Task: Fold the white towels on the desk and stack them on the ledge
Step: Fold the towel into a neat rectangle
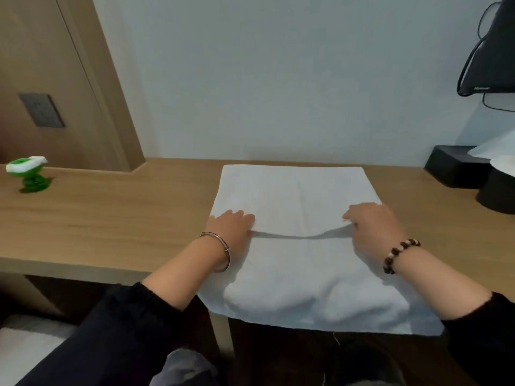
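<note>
**Towel fold in progress, both hands on the loose edge**

So the white towel (292,188) is lying in the middle of the wooden tabletop (125,215), a bit right of center. Its long axis runs straight away from the person. The far end sits square and close to the wall, and the near end spills over the front edge of the tabletop and hangs down a little. It's doubled over: a top layer covers the far half, and its free edge runs left to right across the middle. That edge sags between the two hands, with a dark shadow under it, so it's lifted slightly off the layer below.

The left hand (232,222) is at the left end of that edge, palm down, fingers curled in and gripping the cloth. The right hand (373,227) is at the right end doing the same, knuckles up, fingers tucked around the edge. Both forearms come in from the bottom corners in black sleeves and angle toward each other. There's a metal bangle (221,247) on the left wrist and a beaded bracelet (401,256) on the right.

Other stuff around:
- A small green and white plastic thing (26,174) sits at the far left of the tabletop, well apart from the towel.
- A black box (457,169) is at the right, against the wall.
- A black screen (493,51) with cables hangs above the box.
- A grey wall socket (41,110) is set in the wood panel at left.
</note>
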